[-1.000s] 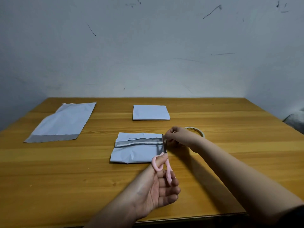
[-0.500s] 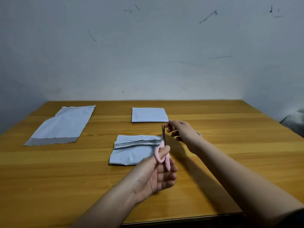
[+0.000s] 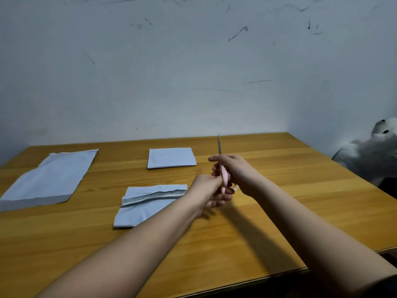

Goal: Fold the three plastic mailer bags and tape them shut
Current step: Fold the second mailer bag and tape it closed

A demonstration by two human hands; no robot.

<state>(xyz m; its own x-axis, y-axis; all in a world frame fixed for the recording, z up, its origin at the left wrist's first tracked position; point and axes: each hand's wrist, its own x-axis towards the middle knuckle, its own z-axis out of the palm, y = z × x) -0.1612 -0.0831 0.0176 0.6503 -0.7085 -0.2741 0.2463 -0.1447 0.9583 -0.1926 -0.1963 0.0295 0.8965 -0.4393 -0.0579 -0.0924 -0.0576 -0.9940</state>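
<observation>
Wooden table (image 3: 279, 211), with three mailer bags on it. Flat bag (image 3: 49, 177) at far left, not yet folded. Folded bag (image 3: 171, 158) at the back, neat and closed. Half-folded bag (image 3: 148, 203) in the middle, grey strip showing, partly under the left forearm; not clear if any tape holds it. May spring open again if left loose, because plastic is slippery and stiff.

Both hands raised together above the table, just right of that middle bag. Right hand (image 3: 234, 171) curled around the pink scissors (image 3: 223, 176), blade (image 3: 219, 145) pointing up and away. Left hand (image 3: 209, 188) with fingers bent at the pink handle, touching or pinching it; cannot tell exactly. Risk of a cut finger during such a close handover.

Tape roll (image 3: 235, 187) mostly hidden behind the hands, only a pale edge showing. Easy to knock away or lose the tape end.
</observation>
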